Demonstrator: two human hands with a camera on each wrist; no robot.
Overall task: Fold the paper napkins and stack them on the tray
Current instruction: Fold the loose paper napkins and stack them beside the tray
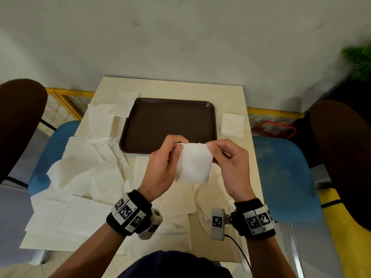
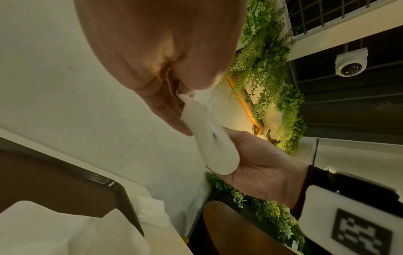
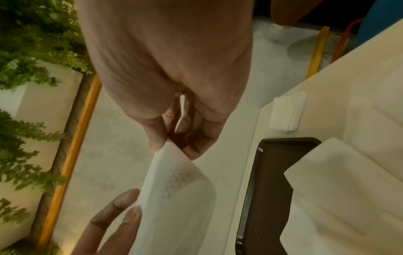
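Observation:
Both hands hold one white paper napkin [image 1: 195, 162] up in the air, just in front of the near edge of the dark brown tray [image 1: 168, 119]. My left hand [image 1: 170, 155] pinches its upper left corner and my right hand [image 1: 220, 152] pinches its upper right corner. The napkin hangs down as a doubled square. In the left wrist view the napkin [image 2: 209, 138] runs from my left fingers to the right hand [image 2: 261, 165]. In the right wrist view the napkin [image 3: 174, 198] hangs from my right fingertips. Nothing lies on the tray.
Several unfolded napkins [image 1: 84, 177] lie loose over the left and near part of the cream table [image 1: 172, 87]. A small stack of folded napkins [image 1: 232, 124] sits right of the tray. Blue chairs [image 1: 281, 177] flank the table; a wall stands close behind it.

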